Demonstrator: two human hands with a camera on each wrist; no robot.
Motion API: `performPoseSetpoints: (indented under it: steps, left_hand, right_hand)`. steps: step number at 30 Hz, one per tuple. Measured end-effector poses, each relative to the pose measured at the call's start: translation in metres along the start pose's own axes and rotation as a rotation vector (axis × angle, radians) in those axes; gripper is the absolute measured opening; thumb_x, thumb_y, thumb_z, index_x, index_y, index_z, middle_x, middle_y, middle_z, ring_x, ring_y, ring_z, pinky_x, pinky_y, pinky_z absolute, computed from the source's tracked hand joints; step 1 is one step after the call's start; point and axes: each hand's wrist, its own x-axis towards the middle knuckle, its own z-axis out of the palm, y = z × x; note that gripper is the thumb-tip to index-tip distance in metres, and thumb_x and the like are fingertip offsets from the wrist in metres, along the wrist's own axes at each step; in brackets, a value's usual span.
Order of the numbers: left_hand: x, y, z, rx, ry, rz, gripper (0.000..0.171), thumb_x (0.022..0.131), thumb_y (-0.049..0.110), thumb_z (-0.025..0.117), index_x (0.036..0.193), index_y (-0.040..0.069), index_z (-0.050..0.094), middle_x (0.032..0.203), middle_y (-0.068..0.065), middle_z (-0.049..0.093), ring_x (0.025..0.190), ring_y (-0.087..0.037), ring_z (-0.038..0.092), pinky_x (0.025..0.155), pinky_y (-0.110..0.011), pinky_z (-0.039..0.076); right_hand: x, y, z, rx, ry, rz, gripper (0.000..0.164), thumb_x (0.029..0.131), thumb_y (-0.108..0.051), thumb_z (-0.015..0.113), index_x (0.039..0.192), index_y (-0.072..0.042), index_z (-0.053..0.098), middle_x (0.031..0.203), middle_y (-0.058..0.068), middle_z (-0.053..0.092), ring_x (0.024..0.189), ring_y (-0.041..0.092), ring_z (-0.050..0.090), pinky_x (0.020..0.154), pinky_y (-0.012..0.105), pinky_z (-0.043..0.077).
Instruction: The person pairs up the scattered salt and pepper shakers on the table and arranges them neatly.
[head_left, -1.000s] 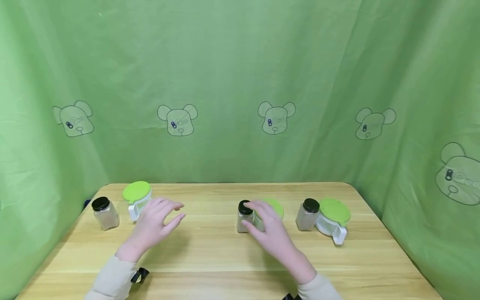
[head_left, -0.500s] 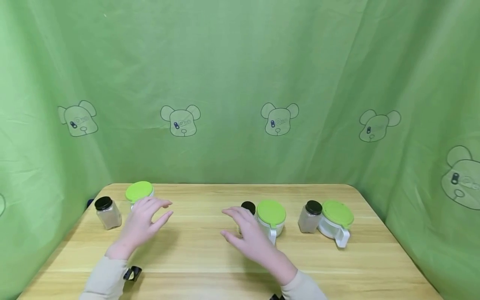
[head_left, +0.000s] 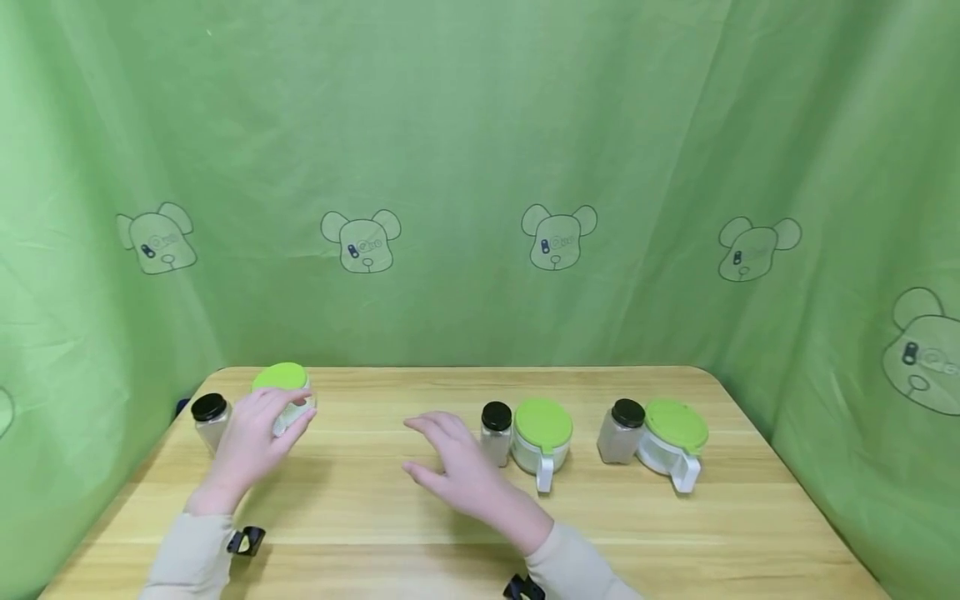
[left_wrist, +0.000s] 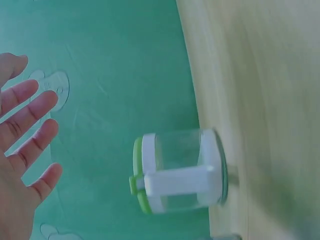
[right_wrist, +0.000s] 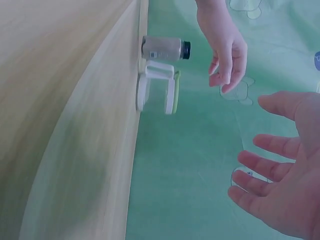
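Note:
My left hand (head_left: 251, 437) hovers over the left part of the table with loosely spread fingers, holding nothing. In the head view it partly covers a clear jar with a black lid (head_left: 210, 407) and a clear pot with a green lid and white handle (head_left: 281, 377). The left wrist view shows that handled pot (left_wrist: 180, 180) apart from the fingers (left_wrist: 37, 150). Over the middle of the table hangs my right hand (head_left: 468, 475), its fingers spread and holding nothing. Just right of it stand a second black-lidded jar (head_left: 496, 433) and a second green-lidded pot (head_left: 543, 425).
Farther right, a third black-lidded jar (head_left: 621, 432) stands beside a third green-lidded pot (head_left: 675, 425). A green curtain (head_left: 450, 317) with bear-head outlines surrounds the back and sides of the wooden table (head_left: 390, 533). Black wrist straps (head_left: 246, 542) show at both sleeves.
My right hand has moved left, off the middle jar and pot, which are now uncovered. My left hand has also shifted left, toward the left jar. The jars and pots stay in place.

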Motion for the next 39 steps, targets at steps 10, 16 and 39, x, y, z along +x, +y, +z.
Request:
performPoseSetpoints:
  steps: [10, 16, 39]
  left_hand:
    - [-0.001, -0.023, -0.021, 0.052, 0.076, -0.033, 0.033, 0.073, 0.008, 0.077, 0.105, 0.001, 0.069, 0.091, -0.015, 0.071, 0.093, -0.035, 0.058, 0.084, -0.048, 0.039]
    - [-0.004, -0.032, -0.037, 0.052, 0.042, -0.128, 0.034, 0.076, 0.011, 0.076, 0.107, 0.0, 0.068, 0.098, -0.019, 0.07, 0.098, -0.038, 0.055, 0.086, -0.055, 0.037]
    - [-0.026, -0.069, -0.061, 0.089, -0.068, -0.4, 0.047, 0.087, 0.031, 0.071, 0.122, 0.001, 0.062, 0.124, -0.029, 0.059, 0.114, -0.049, 0.045, 0.088, -0.063, 0.032]
  right_hand:
    - [0.014, -0.015, 0.015, -0.032, -0.024, -0.02, 0.056, 0.092, -0.039, 0.064, 0.14, -0.014, 0.049, 0.139, 0.009, 0.054, 0.13, 0.024, 0.048, 0.109, 0.043, 0.043]
    - [0.022, -0.024, 0.023, -0.077, -0.03, -0.047, 0.058, 0.093, -0.041, 0.062, 0.141, -0.013, 0.047, 0.14, 0.009, 0.054, 0.13, 0.025, 0.05, 0.109, 0.041, 0.043]
    - [0.059, -0.043, 0.055, -0.074, -0.074, -0.049, 0.059, 0.094, -0.046, 0.059, 0.142, -0.014, 0.047, 0.14, 0.007, 0.054, 0.131, 0.023, 0.05, 0.111, 0.039, 0.041]
